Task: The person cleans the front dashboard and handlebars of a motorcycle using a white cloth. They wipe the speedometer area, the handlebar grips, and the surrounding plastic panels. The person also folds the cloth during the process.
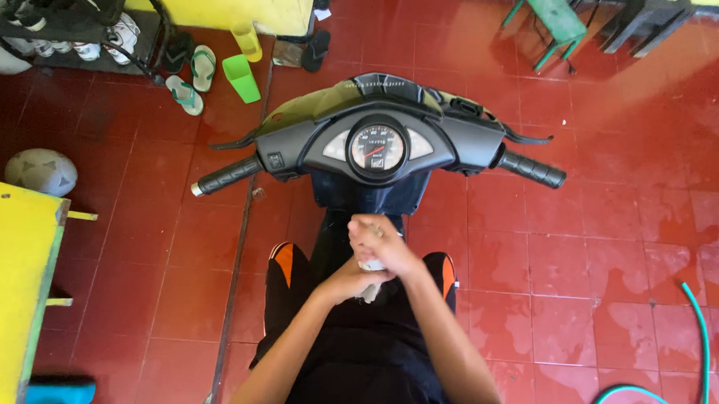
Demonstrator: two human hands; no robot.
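I see a grey ball [41, 171] far left on the red tiled floor [613, 235], green sandals [193, 78] beyond it, and a teal hose [694, 317] near right.

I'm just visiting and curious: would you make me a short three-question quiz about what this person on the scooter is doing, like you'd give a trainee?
1. True or false: both hands rest on the handlebar grips.
2. What do the hands hold? A) a white cloth B) a green hose C) a ball
3. On which side of the picture does the green hose lie on the floor?

Key:
1. False. The left hand and right hand meet below the speedometer, away from the left grip and right grip.
2. A. A white cloth shows between them, though mostly hidden.
3. The right side; the green hose curves across the red tiled floor.
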